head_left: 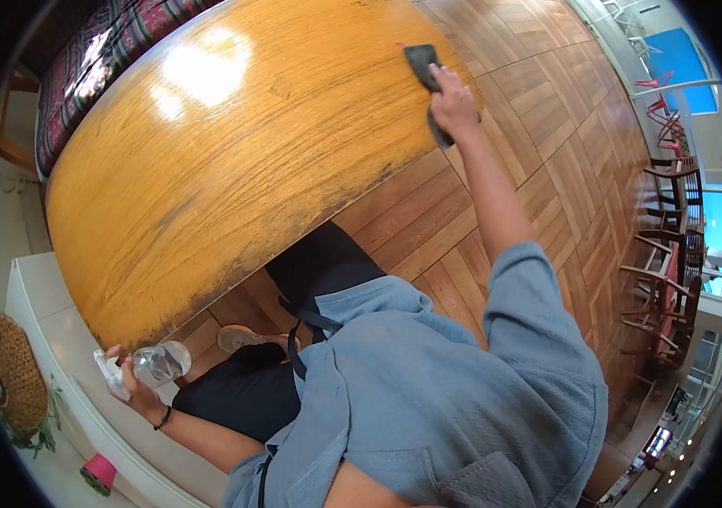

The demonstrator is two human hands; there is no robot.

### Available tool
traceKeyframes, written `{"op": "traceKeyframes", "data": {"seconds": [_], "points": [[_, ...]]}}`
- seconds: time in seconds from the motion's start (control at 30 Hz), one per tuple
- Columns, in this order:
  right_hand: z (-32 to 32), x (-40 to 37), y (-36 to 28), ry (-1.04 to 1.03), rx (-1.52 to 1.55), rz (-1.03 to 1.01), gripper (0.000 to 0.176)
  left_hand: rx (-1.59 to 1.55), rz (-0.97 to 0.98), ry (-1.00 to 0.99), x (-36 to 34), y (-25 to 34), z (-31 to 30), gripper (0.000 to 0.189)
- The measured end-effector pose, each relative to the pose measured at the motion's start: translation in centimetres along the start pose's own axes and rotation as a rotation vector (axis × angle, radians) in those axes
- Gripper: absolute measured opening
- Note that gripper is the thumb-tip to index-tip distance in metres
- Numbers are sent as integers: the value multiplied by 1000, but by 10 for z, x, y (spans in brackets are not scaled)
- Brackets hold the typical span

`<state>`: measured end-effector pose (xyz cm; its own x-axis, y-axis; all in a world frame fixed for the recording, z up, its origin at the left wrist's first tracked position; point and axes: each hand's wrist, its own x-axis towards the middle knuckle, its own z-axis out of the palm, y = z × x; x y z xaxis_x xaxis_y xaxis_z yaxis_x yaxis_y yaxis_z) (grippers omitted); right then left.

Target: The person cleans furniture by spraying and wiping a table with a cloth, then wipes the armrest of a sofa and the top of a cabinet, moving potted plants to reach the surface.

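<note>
My right hand (454, 106) presses a dark grey cloth (420, 61) onto the far right end of the wooden table (268, 161). Part of the cloth sticks out past the fingers, and another part shows below the hand at the table's edge. At the lower left, my left hand (131, 385) is wrapped round a clear spray bottle (162, 364) with a white spray head. The bottle is tilted on its side, just off the table's near left corner. Scratches and dark worn patches mark the table's near edge.
A bench with a striped woven cover (82, 85) runs along the table's far left side. A white ledge (39, 288), a round woven basket (12, 372) and a pink pot (99, 474) are at the left. Wooden chairs (661, 288) stand at the far right on the parquet floor (539, 110).
</note>
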<state>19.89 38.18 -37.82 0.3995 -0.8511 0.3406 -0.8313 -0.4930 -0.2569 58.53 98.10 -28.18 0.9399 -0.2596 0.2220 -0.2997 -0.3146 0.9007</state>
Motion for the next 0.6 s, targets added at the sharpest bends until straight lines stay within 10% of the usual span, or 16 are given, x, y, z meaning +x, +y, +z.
{"op": "traceKeyframes", "data": {"seconds": [0.27,0.6], "points": [[23,64,60,-27,21,118,55,-13,-36,22,-3,2,4,36],[49,52,-37,12,83,-114,56,26,-81,10,-13,-2,-16,32]]}}
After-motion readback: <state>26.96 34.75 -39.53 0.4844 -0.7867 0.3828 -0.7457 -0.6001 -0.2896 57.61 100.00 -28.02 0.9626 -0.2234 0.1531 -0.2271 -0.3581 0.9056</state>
